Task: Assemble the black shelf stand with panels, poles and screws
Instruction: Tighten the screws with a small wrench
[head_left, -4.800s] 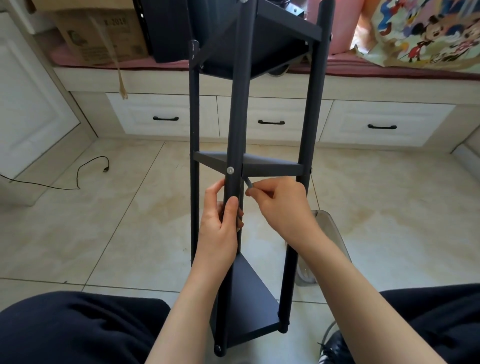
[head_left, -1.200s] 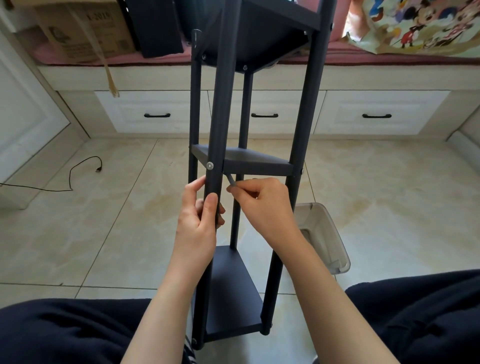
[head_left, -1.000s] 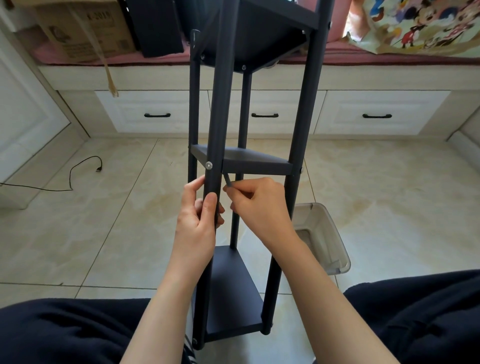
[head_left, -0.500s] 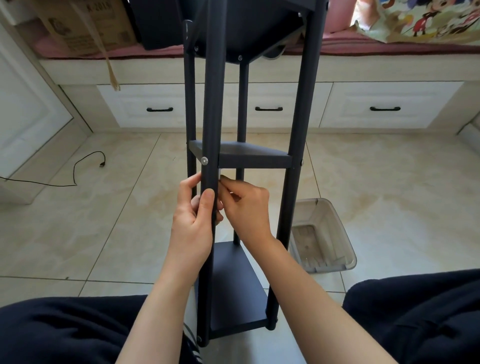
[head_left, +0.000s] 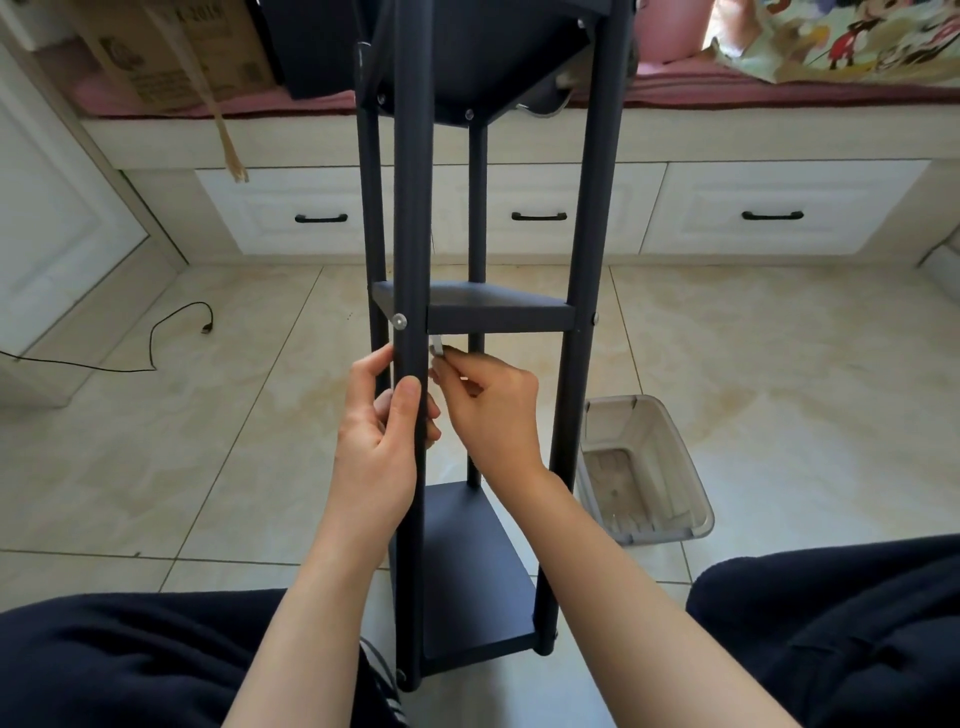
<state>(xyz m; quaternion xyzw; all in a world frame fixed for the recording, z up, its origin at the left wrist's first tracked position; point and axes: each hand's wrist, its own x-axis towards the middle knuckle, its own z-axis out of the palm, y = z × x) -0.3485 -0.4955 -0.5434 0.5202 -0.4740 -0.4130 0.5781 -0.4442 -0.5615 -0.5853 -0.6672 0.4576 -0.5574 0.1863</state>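
Gripping the near pole (head_left: 412, 218) of the black shelf stand (head_left: 498, 312) upright on the tiled floor (head_left: 779, 364), left hand (head_left: 376, 441) wrapped around it; right hand (head_left: 491, 410) pinching a small metal key (head_left: 437, 346) just under the middle panel (head_left: 501, 316).

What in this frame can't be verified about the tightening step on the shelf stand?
- Tool tip: the small metal key pinched by the right hand disappears behind the near pole; its seat in any screw is hidden.
- Left hand grip: fingertips behind the pole are only partly seen.
- Stand top: cut off by the upper edge.
- Cardboard box print: too small.
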